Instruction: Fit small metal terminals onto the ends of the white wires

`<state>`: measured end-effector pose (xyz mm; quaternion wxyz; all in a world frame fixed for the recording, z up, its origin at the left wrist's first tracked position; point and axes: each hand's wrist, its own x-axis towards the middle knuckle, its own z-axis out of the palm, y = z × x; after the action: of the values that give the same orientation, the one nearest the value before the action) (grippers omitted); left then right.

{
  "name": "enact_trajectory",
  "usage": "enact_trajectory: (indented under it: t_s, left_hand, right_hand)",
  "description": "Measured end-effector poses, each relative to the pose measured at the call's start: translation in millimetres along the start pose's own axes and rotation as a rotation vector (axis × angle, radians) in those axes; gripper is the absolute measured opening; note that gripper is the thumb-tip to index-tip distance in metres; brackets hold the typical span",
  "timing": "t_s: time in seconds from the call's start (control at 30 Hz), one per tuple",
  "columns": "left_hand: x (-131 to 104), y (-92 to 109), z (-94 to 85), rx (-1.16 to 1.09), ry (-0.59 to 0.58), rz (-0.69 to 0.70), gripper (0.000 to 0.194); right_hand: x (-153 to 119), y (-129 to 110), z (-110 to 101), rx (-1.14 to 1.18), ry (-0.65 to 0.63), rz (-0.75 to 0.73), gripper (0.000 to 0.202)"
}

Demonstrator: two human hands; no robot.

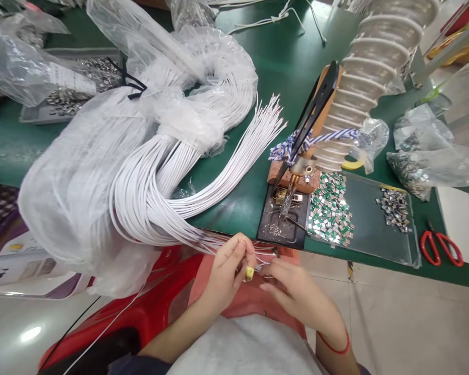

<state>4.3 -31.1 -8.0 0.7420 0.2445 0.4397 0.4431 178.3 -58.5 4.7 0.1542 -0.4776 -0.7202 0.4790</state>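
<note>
A thick bundle of white wires (214, 185) lies on the green table, and several of its strands run over the front edge to my hands. My left hand (230, 263) is closed, thumb and fingertips together, with wires passing into and behind it; yellow tape wraps one finger. Just right of it, my right hand (297, 289) has bent fingers, its thumb apart from them. Thin wire ends with small metal tips (273, 253) show above its fingertips. Whether its fingers touch a wire is too small to tell.
A soldering stand (293, 177) with a brick and black tray (281, 234) is at the table edge, below a ribbed hose (369, 78). A clear tray (375, 247) holds small green-and-silver connectors (330, 208). Red-handled scissors (441, 250) lie right. Plastic-wrapped wires (82, 177) fill the left.
</note>
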Motion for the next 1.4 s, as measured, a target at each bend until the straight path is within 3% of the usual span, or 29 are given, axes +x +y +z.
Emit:
enact_trajectory:
  t_s: [0.13, 0.27, 0.33, 0.4, 0.47, 0.57, 0.7, 0.83, 0.97, 1.13, 1.27, 1.4]
  left_hand:
    - [-3, -1, 1.3, -0.091, -0.070, 0.026, 0.040]
    - [-4, -8, -8.7, -0.120, -0.266, 0.109, 0.045]
    - [-3, -8, -14.3, 0.007, -0.328, 0.179, 0.048]
    - [-2, -6, -17.5, 0.236, -0.358, 0.280, 0.038]
    - [0, -2, -18.2, 0.423, -0.351, 0.361, 0.030]
    - [2, 1, -17.4, 0.496, -0.301, 0.414, 0.039]
    - [3, 2, -18.3, 0.475, -0.319, 0.261, 0.044]
    - [6, 9, -18.3, 0.650, -0.440, 0.148, 0.046]
    - [10, 20, -15.5, 0.771, -0.549, 0.112, 0.041]
    - [17, 31, -12.7, 0.763, -0.410, 0.151, 0.012]
    - [31, 33, -8.3, 0.724, -0.312, 0.364, 0.011]
    - [45, 34, -2.7, 0.717, -0.318, 0.434, 0.012]
  right_hand:
    - [16, 3, 28, 0.095, -0.061, -0.025, 0.023]
    - [18, 6, 41, 0.162, 0.012, -0.031, 0.029]
    - [17, 8, 39, 0.179, 0.054, -0.032, 0.026]
    - [17, 10, 35, 0.174, 0.060, -0.039, 0.026]
    - [17, 11, 30, 0.148, 0.043, -0.037, 0.025]
    - [14, 11, 21, 0.067, 0.041, -0.027, 0.016]
    - [5, 6, 3, 0.065, 0.202, -0.061, 0.021]
    - [3, -6, -10, 0.176, 0.440, -0.039, 0.013]
    - [11, -11, -8, 0.200, 0.493, -0.085, 0.012]
    - [19, -7, -3, 0.118, 0.557, -0.093, 0.017]
    - [14, -8, -8, 0.046, 0.586, -0.078, 0.017]
    - [3, 2, -29, -0.114, 0.699, -0.007, 0.015]
